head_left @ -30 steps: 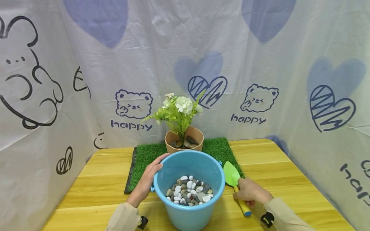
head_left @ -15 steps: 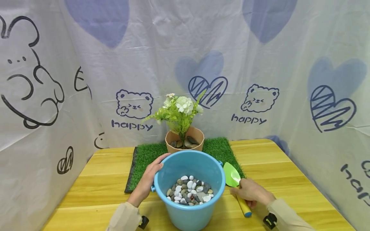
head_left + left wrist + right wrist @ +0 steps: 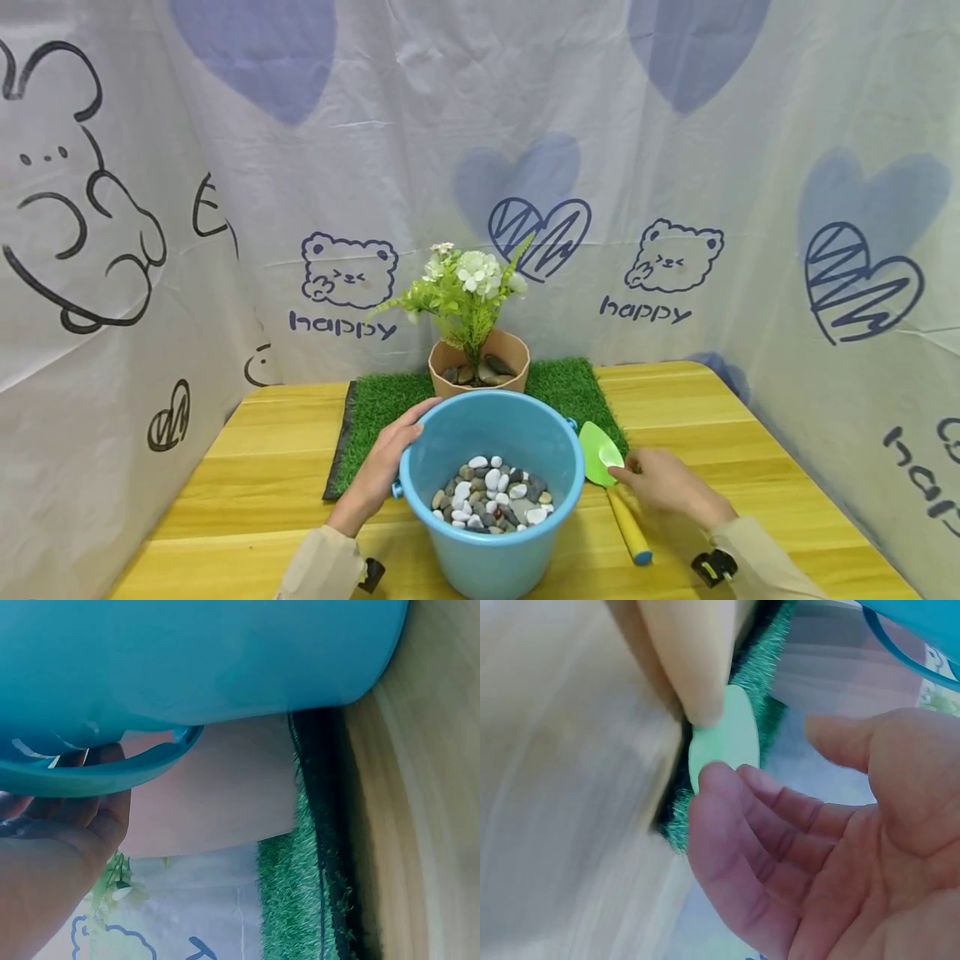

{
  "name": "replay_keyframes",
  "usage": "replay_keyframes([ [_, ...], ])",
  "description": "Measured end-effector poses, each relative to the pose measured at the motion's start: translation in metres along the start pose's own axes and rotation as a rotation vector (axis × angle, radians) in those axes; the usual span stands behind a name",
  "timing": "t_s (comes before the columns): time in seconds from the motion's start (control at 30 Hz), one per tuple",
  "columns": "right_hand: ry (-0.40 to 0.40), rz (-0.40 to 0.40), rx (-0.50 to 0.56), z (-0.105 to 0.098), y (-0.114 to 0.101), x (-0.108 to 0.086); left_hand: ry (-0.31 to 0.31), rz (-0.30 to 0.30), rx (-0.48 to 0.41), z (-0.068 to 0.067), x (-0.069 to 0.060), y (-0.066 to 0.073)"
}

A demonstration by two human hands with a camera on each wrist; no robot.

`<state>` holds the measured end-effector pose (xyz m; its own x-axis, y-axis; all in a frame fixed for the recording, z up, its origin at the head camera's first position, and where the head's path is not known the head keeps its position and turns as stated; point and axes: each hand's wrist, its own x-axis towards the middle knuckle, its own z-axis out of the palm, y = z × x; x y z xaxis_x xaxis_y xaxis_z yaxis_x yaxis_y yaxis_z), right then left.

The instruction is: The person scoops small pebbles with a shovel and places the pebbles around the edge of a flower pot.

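Note:
A blue bucket stands at the table's front, with mixed pebbles at its bottom. My left hand holds its left rim; in the left wrist view the fingers pass behind the bucket's handle. Right of the bucket lies a small garden trowel with a green blade and a yellow handle, its blade end at the turf's edge. Just beside the trowel hovers my right hand, holding nothing. In the right wrist view its fingers are loosely bent, the thumb apart from them.
Behind the bucket, a peach flowerpot holds dark stones and a leafy plant with white flowers. It stands on a green artificial turf mat. A printed cloth encloses the wooden table at the back and sides.
My right hand has come off the trowel's handle and shifted slightly up and right. The trowel lies where it was. My left hand and the bucket stay in place.

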<state>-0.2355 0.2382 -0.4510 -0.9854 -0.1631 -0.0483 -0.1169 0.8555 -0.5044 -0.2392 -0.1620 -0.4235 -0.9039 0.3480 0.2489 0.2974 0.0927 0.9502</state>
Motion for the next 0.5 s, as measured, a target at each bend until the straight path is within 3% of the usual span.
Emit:
replay_keyframes([
  [0.23, 0.051, -0.041, -0.024, -0.0035, -0.0013, 0.0031, -0.022, 0.024, 0.011, -0.0046, -0.0002, 0.0017],
  [0.5, 0.1, -0.068, -0.016, -0.0097, -0.0012, 0.0014, 0.035, 0.027, 0.063, -0.0058, -0.0012, 0.0012],
])
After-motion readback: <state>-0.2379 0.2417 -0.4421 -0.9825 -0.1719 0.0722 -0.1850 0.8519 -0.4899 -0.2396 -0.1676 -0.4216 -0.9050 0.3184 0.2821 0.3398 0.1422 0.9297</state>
